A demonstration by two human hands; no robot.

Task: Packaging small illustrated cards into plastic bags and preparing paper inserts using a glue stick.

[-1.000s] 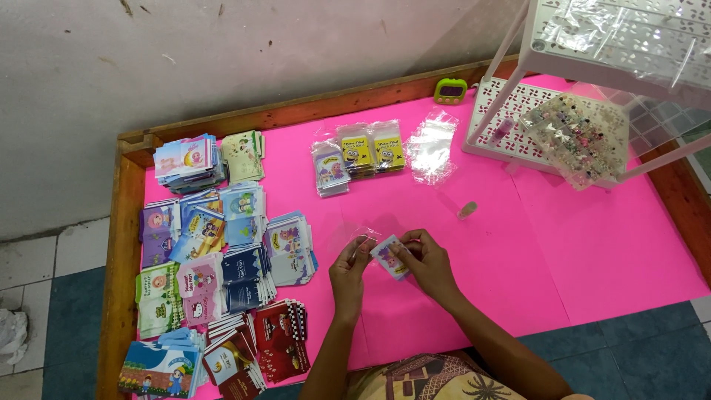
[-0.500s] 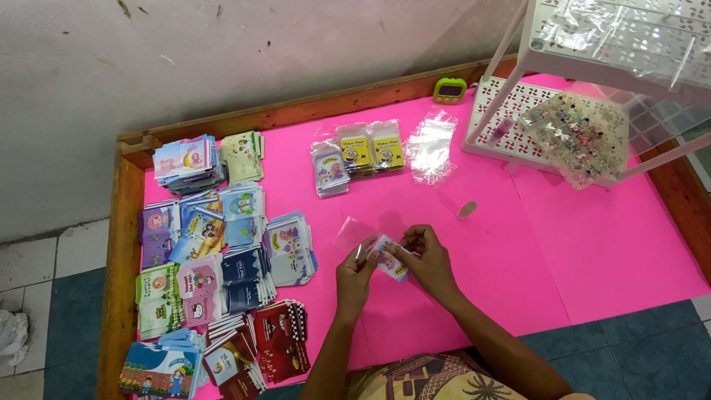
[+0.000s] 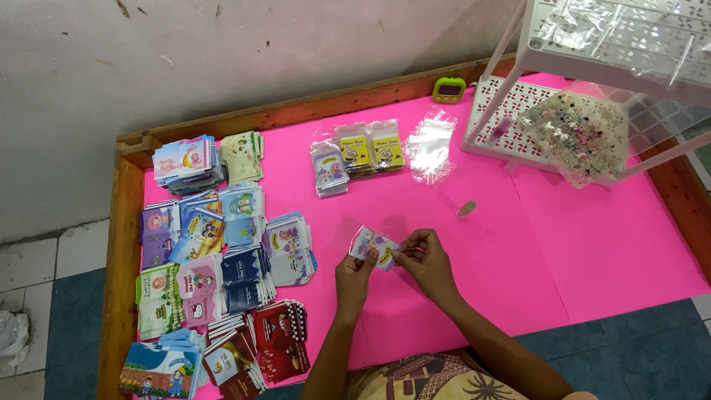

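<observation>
My left hand [image 3: 355,275] and my right hand [image 3: 426,261] together hold a small printed card in a clear plastic sleeve [image 3: 372,245] just above the pink table cover [image 3: 592,244]. The left fingers pinch its lower left edge, the right fingers pinch its right end. Behind the hands lie three small stacks of sleeved cards [image 3: 358,154] and a pile of empty clear sleeves [image 3: 430,145]. A small pale cylinder [image 3: 466,209] lies to the right of the hands.
Many stacks of coloured printed cards [image 3: 215,252] fill the left side of the table. A white plastic rack [image 3: 585,67] holds a bag of small colourful items [image 3: 576,135] at back right. A green timer [image 3: 449,89] sits on the wooden rim [image 3: 118,259].
The card has been turned and lifted slightly between my hands, and the clear sleeve now sits around it. Both hands stay in the same spot.
</observation>
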